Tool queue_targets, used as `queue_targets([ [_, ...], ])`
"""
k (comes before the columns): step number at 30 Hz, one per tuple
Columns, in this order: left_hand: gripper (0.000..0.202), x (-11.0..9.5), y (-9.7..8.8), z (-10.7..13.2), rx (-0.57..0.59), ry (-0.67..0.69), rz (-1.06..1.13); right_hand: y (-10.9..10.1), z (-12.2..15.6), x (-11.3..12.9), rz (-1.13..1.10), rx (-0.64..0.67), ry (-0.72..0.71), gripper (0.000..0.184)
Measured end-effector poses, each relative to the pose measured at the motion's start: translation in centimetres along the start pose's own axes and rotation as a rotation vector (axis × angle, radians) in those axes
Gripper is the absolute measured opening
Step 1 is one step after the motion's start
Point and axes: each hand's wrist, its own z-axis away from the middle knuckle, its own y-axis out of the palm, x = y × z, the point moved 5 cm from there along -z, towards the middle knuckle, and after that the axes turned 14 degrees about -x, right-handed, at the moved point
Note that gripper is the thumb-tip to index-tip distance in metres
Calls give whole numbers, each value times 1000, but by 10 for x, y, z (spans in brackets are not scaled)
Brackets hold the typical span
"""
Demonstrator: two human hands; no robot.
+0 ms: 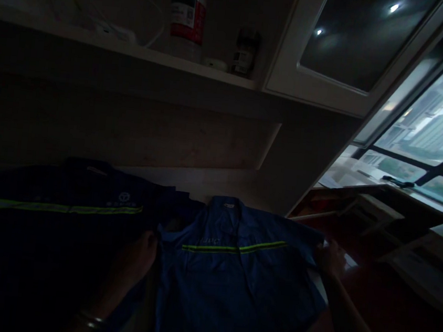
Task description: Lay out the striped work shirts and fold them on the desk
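A blue work shirt (233,283) with a yellow-green reflective stripe lies spread face up on a pale surface in dim light. My left hand (139,255) grips its left shoulder edge; a bracelet shows on that wrist. My right hand (330,259) holds the shirt's right shoulder or sleeve edge. Both hands look closed on the cloth. A darker navy shirt (53,222) with the same kind of stripe lies flat to the left, touching the blue one.
A wall shelf (146,52) above carries a red and white canister (188,12), a small dark bottle (244,52) and a white cable. A white cabinet door (336,56) hangs at upper right. Windows (435,130) and low furniture fill the right side.
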Motion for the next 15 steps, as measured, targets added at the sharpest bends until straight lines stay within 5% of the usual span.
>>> queue_targets([
  [3,43,-39,2,11,-218,176,-45,29,14,48,-4,-31,-422,62],
  [5,46,-62,21,17,-209,348,-111,56,28,80,24,54,-659,62],
  [10,52,-69,69,11,-1,355,-204,102,32,110,166,305,-626,72],
  [15,27,-70,67,16,168,277,-134,100,26,106,183,388,-683,58],
])
